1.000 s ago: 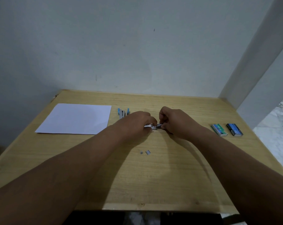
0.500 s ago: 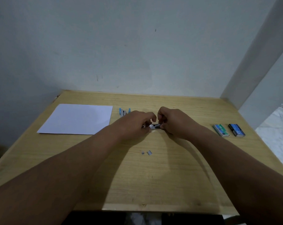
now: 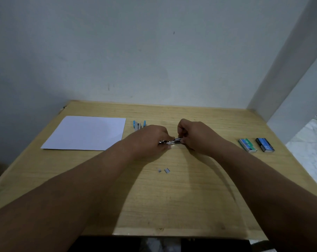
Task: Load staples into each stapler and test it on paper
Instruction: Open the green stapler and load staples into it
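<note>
Though curled — both hands [image 3: 172, 139] (stapler [image 3: 170, 142] between).

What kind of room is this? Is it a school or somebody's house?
I can't tell which. It looks like a plain desk corner: a wooden table pushed against a bare pale wall, with a sheet of paper, a blue stapler and two staple boxes.

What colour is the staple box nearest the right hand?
Green, with a pale end; the staple box shows best in the head view.
</note>
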